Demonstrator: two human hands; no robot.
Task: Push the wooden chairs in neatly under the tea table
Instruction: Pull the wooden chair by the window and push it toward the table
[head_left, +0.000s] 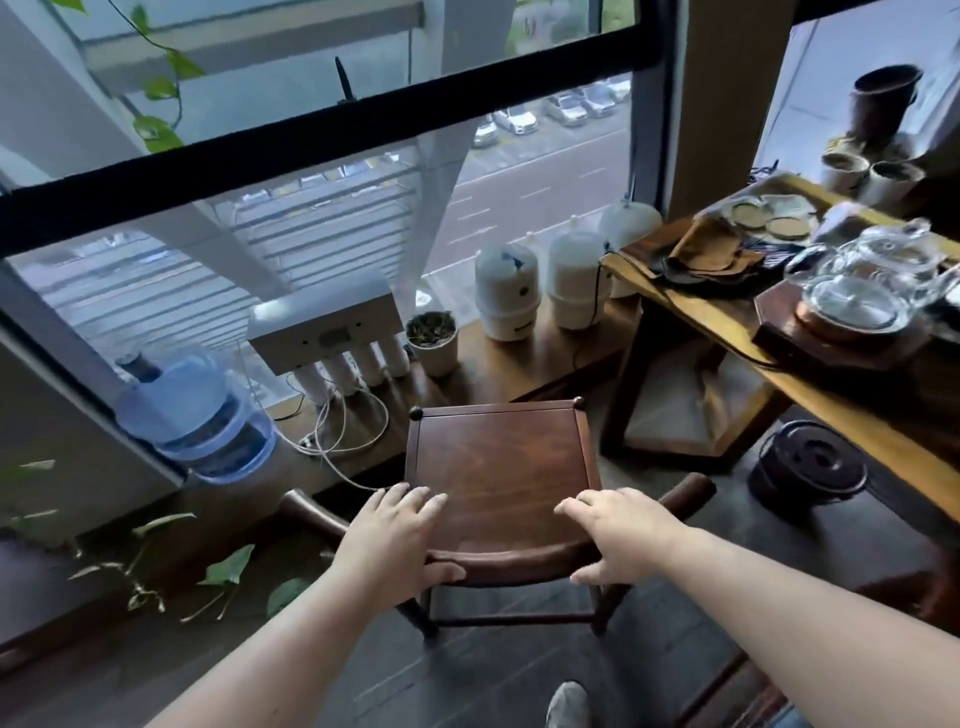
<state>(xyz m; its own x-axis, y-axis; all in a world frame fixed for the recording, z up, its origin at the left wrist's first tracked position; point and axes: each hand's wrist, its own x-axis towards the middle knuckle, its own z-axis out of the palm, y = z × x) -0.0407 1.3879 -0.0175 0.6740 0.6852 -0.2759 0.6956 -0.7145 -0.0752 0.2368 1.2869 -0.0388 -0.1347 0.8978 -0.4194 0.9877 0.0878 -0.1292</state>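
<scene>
A dark wooden chair (498, 457) with a square seat and a curved backrest stands in front of me, facing the window. My left hand (395, 535) rests over the left part of the backrest, thumb under the rail and fingers on the seat's edge. My right hand (618, 535) grips the right part of the same rail. The tea table (727, 332), a long yellowish wooden slab on dark legs, runs along the right side. The chair stands to the left of the table's end, apart from it and not under it.
A low wooden sill (519, 364) under the window carries a water filter (327, 332), white tanks (506, 291), a paper cup (432, 343), cables and a blue water jug (192, 410). A black pot (810, 467) sits on the floor under the table. Glass teapots (872, 280) stand on the tabletop.
</scene>
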